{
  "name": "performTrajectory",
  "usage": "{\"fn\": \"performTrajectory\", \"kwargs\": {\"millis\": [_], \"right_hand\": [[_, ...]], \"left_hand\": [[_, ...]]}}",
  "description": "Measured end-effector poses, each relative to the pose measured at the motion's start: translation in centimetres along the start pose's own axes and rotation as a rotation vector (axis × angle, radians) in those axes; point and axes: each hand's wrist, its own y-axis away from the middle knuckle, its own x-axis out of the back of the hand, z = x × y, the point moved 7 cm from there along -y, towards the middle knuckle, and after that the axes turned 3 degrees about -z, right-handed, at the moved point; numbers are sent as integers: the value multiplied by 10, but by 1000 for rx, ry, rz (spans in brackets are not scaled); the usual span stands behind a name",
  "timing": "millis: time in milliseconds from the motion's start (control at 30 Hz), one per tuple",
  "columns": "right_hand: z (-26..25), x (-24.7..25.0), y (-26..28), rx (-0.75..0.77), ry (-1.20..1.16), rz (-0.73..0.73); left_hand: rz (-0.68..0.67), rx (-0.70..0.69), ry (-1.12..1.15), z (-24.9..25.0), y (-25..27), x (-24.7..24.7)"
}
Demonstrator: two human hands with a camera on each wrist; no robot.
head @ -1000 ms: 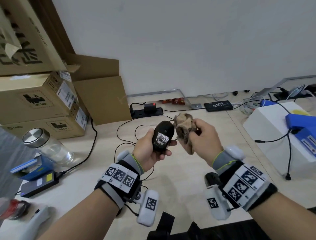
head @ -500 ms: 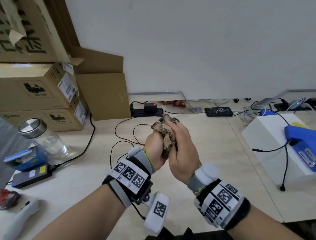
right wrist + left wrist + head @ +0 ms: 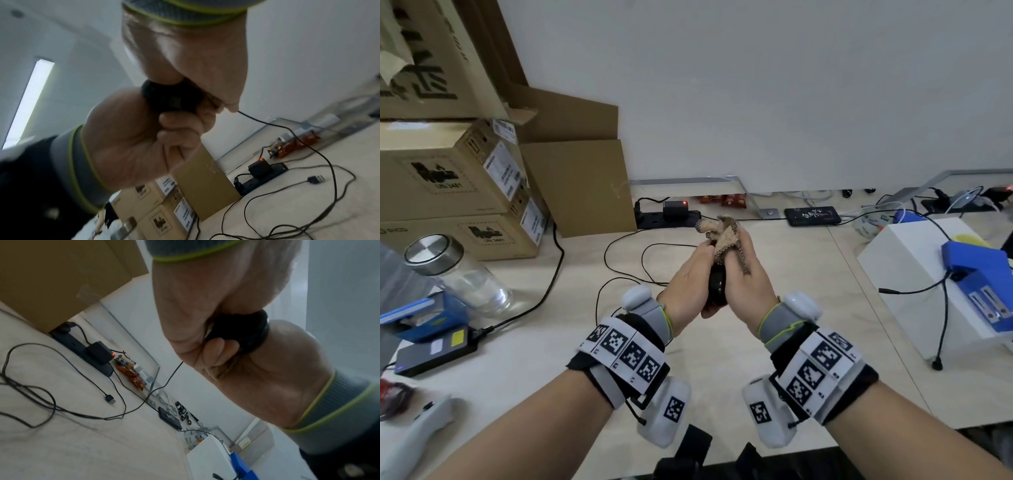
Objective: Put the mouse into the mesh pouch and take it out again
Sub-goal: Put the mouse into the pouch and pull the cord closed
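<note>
The black mouse (image 3: pixel 717 286) stands upright between my two palms, its rear end showing below the fingers. My left hand (image 3: pixel 688 274) grips the mouse from the left, fingers curled round its body (image 3: pixel 240 331). The tan mesh pouch (image 3: pixel 724 233) is bunched over the mouse's upper end. My right hand (image 3: pixel 748 274) holds the pouch against the mouse (image 3: pixel 170 99). A thin black cable (image 3: pixel 287 129) hangs from the hands to the table. Whether the mouse's top is inside the pouch is hidden by the fingers.
Stacked cardboard boxes (image 3: pixel 448 178) and a glass jar (image 3: pixel 458 274) with a metal lid stand at the left. A power strip (image 3: pixel 667 217) lies by the wall, with loose cables (image 3: pixel 626 260) in front. A white box (image 3: pixel 914 267) carrying a blue device sits at the right.
A second ago the hands were apart, the mouse in the left and the pouch in the right. They have come together, and the pouch now sits over the mouse's upper end.
</note>
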Motion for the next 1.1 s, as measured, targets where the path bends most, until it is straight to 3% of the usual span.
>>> {"fn": "performTrajectory", "kwargs": {"millis": [67,133,200,300,500,600,700,733,800,867,967,1033,1100], "right_hand": [[3,4,-1,-40,-14,37],[-1,2,4,1,11,52],[-9,-10,14,115,31,-21],[-3,-23,25,208,99,-124],[22,2,0,-149,-90,-32],[8,-11,11,-39,-22,-70],[5,-34,27,90,21,-142],[6,-36,27,92,0,-131],[7,-33,20,12,-113,-79],[12,-23,11,-129,-182,-34],[23,-12,5,-289,-198,-5],[19,-12,10,-246,-218,-4],[10,-19,23,-174,-181,-47]], "left_hand": [[-11,9,-1,-3,-1,-3],[84,47,62,-6,-5,0],[215,106,250,-11,-7,8],[287,144,410,-20,-13,17],[132,101,-51,-14,-1,1],[240,56,2,-10,-3,13],[415,160,265,-16,-7,31],[438,170,247,-16,-6,33],[473,63,69,-7,-6,31],[458,-73,-68,2,-1,23],[255,-135,-250,3,-4,8],[224,-109,-281,2,-10,13],[322,-72,-197,4,-14,26]]}}
